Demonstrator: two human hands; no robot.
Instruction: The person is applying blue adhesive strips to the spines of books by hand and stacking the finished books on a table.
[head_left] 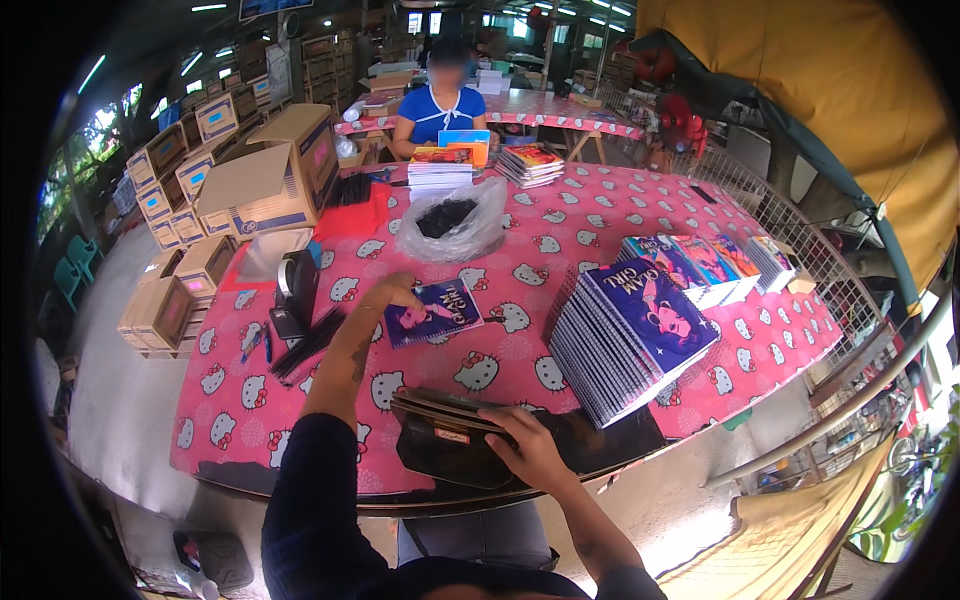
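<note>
A purple notebook (437, 312) with a picture cover lies on the pink patterned tablecloth in front of me. My left hand (392, 291) reaches to its upper left corner, fingers bent and closed on that edge. Nearer me, a dark boxy bench tool (440, 450) with flat brown plates along its top sits at the table's front edge. Over the plates' right end rests my right hand (527, 447), fingers stretched out and thumb apart. Left of the notebook lies a bundle of thin black strips (308, 345), beside an upright black metal device (293, 293).
A tall stack of spiral notebooks (630, 340) stands at right, with smaller stacks (700, 265) behind. A clear plastic bag (455, 225) holds black pieces. Across the table sits a person in blue (440, 115) behind stacked books (440, 180). Cardboard boxes (265, 180) fill the left side.
</note>
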